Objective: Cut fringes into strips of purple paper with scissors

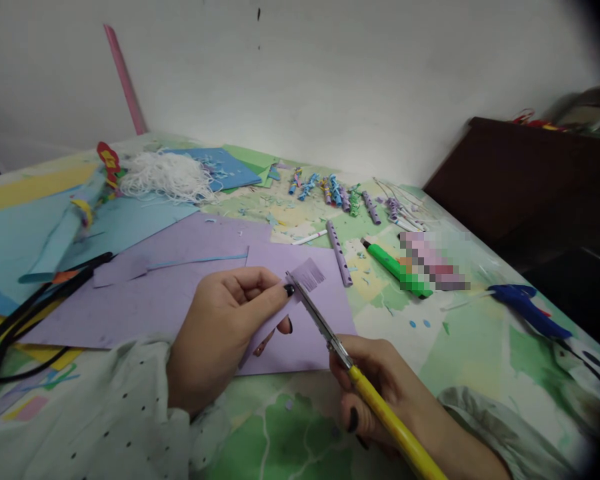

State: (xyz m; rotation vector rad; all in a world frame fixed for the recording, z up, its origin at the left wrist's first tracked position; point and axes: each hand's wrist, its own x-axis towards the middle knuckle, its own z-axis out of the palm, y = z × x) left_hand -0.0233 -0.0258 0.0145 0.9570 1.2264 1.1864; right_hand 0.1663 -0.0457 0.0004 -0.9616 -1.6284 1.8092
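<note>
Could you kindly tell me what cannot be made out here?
Head view:
Yellow-handled scissors: handle end, cut off by the bottom edge.
Right hand: some fingers, hidden behind the handle.
Pinkish item: details, lost to pixelation.
Red things on the dark cabinet: too blurred to identify.

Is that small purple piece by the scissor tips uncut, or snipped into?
Snipped into: the purple piece shows a row of narrow slits, just past the tips of the yellow-handled scissors.
</note>
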